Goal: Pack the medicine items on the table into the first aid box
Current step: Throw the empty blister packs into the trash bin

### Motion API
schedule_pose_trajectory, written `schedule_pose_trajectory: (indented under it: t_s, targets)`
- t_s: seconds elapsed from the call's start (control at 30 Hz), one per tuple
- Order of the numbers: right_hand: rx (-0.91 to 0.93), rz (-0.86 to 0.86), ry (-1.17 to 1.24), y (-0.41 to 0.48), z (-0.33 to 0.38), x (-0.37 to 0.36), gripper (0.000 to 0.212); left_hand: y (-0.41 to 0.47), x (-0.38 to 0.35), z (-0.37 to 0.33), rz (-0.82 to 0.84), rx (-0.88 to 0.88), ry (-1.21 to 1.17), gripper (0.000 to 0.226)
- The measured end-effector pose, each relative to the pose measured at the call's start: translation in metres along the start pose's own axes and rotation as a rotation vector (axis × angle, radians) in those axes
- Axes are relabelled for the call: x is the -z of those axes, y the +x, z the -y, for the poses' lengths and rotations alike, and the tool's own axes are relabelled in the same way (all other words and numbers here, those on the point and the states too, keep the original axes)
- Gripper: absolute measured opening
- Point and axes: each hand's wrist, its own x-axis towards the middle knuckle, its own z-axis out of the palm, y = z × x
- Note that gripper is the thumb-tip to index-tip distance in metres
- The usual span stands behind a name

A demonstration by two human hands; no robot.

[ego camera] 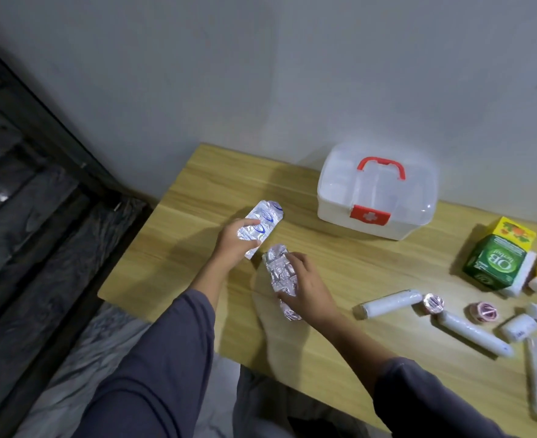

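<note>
Left hand (234,245): closed around a silver pill strip (261,226), lifted over the table (197,172).
Right hand (305,282): gripping a second foil strip (280,275).
First aid box (377,192): lid shut, near the wall, apart from both hands.

Wooden table (340,279) vs grey wall (261,74) — dark window frame (39,128) at left.

Both arms wear long sleeves of plain, dull grey-purple cloth, loose and softly creased. Left sleeve (153,358) ends short of the wrist; right sleeve (434,403) likewise. Hands bare; no markings seen.
</note>
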Motion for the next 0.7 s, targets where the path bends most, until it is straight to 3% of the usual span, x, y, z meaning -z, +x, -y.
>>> schedule_pose_trajectory:
  t_s: [0.13,0.37,0.57,0.7]
  targets:
    - [-0.003,-0.157,0.047,0.010,0.010,0.042,0.072,-0.003,0.004,-0.046,-0.088,-0.029,-0.134,0.042]
    - [0.009,-0.496,0.089,0.021,0.029,0.154,0.070,0.006,-0.007,-0.161,-0.093,-0.171,-0.303,0.042]
    - [-0.124,-0.795,0.126,-0.017,0.008,0.255,0.069,0.006,-0.078,-0.250,0.093,-0.343,-0.339,0.032]
    - [-0.222,-0.989,0.102,-0.080,-0.028,0.308,0.069,-0.017,-0.162,-0.303,0.316,-0.443,-0.335,0.026]
